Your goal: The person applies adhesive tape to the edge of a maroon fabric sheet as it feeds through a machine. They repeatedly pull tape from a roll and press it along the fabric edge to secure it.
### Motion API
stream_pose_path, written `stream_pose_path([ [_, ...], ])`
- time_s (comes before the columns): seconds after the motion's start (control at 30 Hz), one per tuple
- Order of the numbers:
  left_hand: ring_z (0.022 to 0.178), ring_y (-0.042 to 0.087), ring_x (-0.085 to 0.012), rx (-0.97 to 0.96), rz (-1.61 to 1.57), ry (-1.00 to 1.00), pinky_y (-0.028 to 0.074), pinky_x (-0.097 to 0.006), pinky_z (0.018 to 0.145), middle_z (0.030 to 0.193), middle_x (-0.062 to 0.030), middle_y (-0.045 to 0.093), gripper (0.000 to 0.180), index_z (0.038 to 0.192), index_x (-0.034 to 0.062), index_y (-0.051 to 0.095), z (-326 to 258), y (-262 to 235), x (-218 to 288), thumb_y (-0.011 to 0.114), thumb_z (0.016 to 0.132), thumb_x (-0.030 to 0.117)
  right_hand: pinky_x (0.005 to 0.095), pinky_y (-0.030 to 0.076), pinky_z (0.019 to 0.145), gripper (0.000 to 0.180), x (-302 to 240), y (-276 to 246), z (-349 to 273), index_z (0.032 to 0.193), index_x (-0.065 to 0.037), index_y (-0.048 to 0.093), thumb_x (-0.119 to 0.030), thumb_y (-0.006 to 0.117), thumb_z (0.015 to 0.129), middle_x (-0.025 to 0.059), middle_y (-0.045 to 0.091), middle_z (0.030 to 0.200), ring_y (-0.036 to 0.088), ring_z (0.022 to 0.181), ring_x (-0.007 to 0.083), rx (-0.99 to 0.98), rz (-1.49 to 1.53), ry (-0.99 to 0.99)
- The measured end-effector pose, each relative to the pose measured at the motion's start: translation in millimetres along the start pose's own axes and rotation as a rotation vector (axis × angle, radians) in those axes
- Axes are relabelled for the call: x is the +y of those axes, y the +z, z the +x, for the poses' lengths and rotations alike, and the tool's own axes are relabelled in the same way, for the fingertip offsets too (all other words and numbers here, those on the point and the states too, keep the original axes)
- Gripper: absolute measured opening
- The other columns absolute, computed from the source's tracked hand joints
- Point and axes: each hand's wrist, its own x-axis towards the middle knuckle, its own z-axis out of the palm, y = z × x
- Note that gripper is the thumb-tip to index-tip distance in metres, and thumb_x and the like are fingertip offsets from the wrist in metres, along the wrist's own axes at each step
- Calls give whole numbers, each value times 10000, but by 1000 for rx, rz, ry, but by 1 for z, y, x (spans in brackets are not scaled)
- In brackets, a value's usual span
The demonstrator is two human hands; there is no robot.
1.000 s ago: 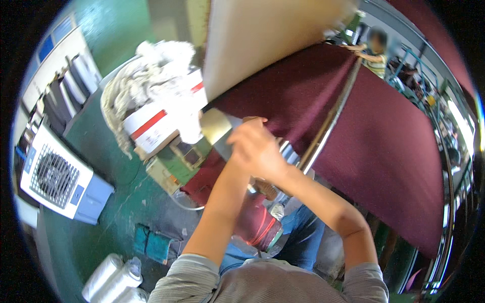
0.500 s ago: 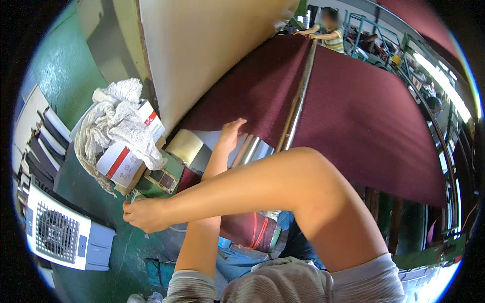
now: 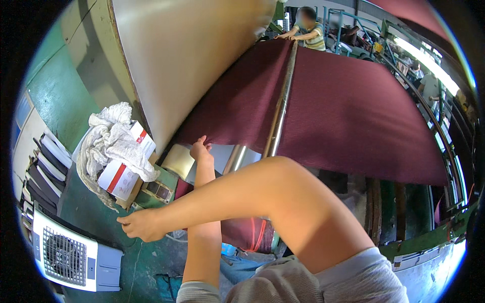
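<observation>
Left hand [image 3: 201, 150] fingers together touching maroon carpet [image 3: 348, 106] edge, right hand [image 3: 141, 224] loosely curled, grip unclear, beside white fan unit [image 3: 70, 255]

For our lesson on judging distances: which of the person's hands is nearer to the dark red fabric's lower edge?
Left. The left hand touches the dark red fabric at its lower edge; the right hand crosses over, lower left, well away from it.

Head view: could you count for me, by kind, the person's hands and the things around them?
Own hands: 2, left hand and right hand
Maroon fabric sheet: 1
Metal roller: 1
White boxes with a red stripe: 2
White fan unit: 1
Total: 7
</observation>
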Motion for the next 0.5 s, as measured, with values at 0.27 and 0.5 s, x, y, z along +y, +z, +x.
stream_pose_path([
  [0.27, 669, 570, -184, 165, 186, 143, 519, -245, 587, 892, -119, 642, 291, 767, 18, 703, 11, -1, -5, 491, 903, 163, 448, 410, 848, 293, -62, 25, -218, 980, -18, 585, -149, 579, 719, 155, 558, 996, 517, 939, 348, 403, 213, 1029],
  [0.5, 853, 576, -231, -113, 2, -28, 492, -346, 773, 1043, -89, 594, 231, 1073, 58, 628, 14, 5, -17, 504, 907, 159, 433, 466, 826, 358, -73, 80, -294, 1011, 15, 574, -226, 610, 750, 222, 477, 1081, 523, 964, 403, -69, 425, 1925],
])
